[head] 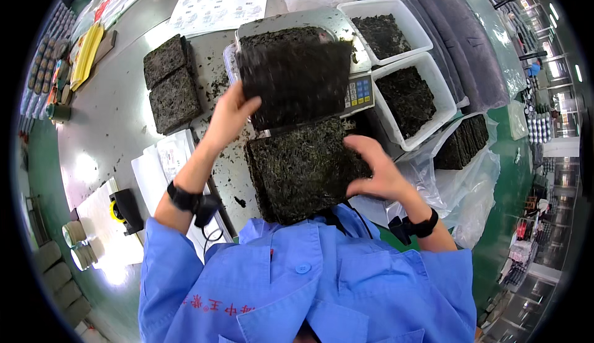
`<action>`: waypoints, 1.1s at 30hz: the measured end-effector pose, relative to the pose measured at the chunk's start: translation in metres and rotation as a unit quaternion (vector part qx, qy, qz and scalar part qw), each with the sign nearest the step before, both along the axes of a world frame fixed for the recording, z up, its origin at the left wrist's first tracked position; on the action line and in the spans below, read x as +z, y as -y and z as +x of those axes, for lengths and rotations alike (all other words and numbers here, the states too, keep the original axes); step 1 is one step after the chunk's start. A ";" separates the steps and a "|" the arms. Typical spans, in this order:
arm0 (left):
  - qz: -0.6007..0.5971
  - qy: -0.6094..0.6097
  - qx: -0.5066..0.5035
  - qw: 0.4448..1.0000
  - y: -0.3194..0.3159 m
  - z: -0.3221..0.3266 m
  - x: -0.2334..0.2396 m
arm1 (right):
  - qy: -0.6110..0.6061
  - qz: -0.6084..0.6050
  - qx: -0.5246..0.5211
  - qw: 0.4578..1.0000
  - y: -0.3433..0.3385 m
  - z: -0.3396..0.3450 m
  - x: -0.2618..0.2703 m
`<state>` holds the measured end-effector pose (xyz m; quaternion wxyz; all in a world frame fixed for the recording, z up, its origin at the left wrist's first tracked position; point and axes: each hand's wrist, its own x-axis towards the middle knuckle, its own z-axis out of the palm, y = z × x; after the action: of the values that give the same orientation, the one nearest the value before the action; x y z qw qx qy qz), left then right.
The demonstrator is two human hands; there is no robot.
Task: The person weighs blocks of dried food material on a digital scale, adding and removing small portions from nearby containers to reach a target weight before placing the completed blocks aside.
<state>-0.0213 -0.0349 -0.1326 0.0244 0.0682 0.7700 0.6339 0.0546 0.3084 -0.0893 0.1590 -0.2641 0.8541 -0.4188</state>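
My left hand (234,118) pinches the left edge of a dark nori sheet (297,83), blurred by motion. That sheet is over the front of a metal-topped electronic scale (306,16) and hides much of it. Behind it, more nori (283,35) shows on the scale's plate. A thick stack of nori sheets (304,171) is close in front of my body. At the stack's right edge is my right hand (378,169), thumb and fingers spread apart. Part of the scale's keypad (358,92) shows right of the held sheet.
Two white plastic bins (420,48) with nori pieces stand at the right, near an open plastic bag (464,180) holding stacked nori. Two nori stacks (171,85) lie left on the metal table (106,129). Printed sheets (220,6) are at the back; a tape dispenser (126,212) is front left.
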 end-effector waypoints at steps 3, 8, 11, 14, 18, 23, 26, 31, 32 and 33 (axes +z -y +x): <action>0.066 0.116 0.024 0.991 0.019 -0.036 -0.011 | -0.161 0.266 0.229 0.922 0.018 0.014 0.007; -0.360 -0.159 0.041 0.918 0.022 -0.022 0.030 | -0.098 0.177 0.207 0.957 0.009 0.000 0.000; -0.143 -0.101 -0.397 0.901 0.022 0.016 0.047 | 0.025 0.098 0.196 0.975 0.001 -0.020 0.019; -0.267 -0.184 -0.433 0.841 0.006 0.049 0.044 | 0.074 0.064 0.212 0.972 -0.003 -0.039 0.028; -0.170 -0.140 -0.405 0.888 0.012 0.046 0.033 | 0.102 -0.034 0.146 0.983 -0.004 -0.045 0.032; -0.137 -0.106 -0.441 0.881 0.011 0.038 0.032 | 0.076 -0.084 0.103 0.988 -0.003 -0.038 0.024; -0.206 -0.084 -0.404 0.887 0.006 0.042 0.025 | 0.060 -0.086 0.082 0.991 -0.003 -0.026 0.016; -0.126 -0.095 -0.455 0.876 0.008 0.035 0.027 | 0.068 -0.118 0.046 0.990 -0.007 -0.017 0.017; -0.134 -0.093 -0.458 0.874 0.008 0.033 0.024 | 0.062 -0.118 0.041 0.990 -0.008 -0.015 0.016; -0.144 -0.092 -0.458 0.872 0.009 0.031 0.022 | 0.057 -0.119 0.041 0.990 -0.007 -0.015 0.015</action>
<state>0.0096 -0.0436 -0.1107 0.2510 0.4673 0.7338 0.4244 0.0398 0.3155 -0.0742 0.1918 -0.2916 0.7764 -0.5247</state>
